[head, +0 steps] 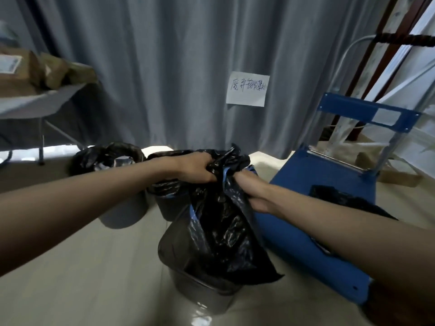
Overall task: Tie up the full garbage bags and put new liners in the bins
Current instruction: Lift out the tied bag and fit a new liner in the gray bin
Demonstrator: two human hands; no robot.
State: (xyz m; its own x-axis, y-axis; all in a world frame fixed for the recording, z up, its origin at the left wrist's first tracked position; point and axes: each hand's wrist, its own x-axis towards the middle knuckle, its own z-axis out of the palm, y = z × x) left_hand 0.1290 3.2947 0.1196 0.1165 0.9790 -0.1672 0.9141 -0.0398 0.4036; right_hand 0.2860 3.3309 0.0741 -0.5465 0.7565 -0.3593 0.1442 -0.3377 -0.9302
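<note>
Head view looks forward and down, seemingly close.

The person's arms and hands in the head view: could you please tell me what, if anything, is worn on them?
Both forearms are bare as far as the frame shows, with no sleeve in sight. The left hand wears no glove, ring or watch that I can see. The right hand is partly hidden in black plastic, and its visible wrist has no watch or band.
</note>
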